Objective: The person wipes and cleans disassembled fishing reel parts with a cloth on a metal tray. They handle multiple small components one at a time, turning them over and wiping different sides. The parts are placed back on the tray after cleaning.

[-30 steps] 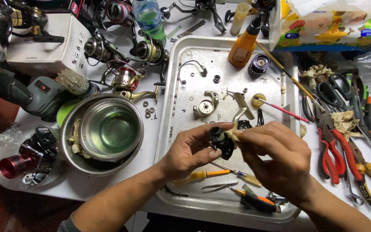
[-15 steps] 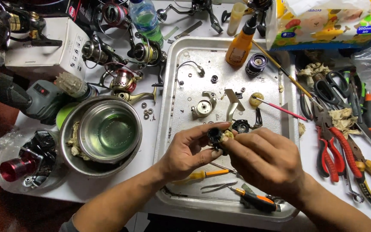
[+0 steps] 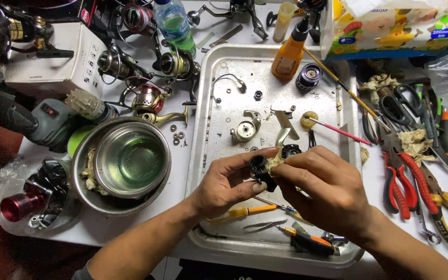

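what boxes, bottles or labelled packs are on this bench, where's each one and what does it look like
White cardboard box: top left, rectangular, dark print on its side.
Tissue box: top right, yellow with colourful fruit pictures and a blue lower edge.
Orange squeeze bottle: top of the metal tray, black nozzle, pale label.
Clear plastic bottle: top centre, greenish-blue label, lying among the reels.
No screens or signs.

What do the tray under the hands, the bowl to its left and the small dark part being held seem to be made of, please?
Tray: dull, scuffed grey metal, probably aluminium. Bowl: polished steel by its mirror-like sheen, nested in a second metal bowl. Dark part, held by the left hand while the right hand presses a yellowish wad against it: glossy black, plastic or coated metal; unclear.
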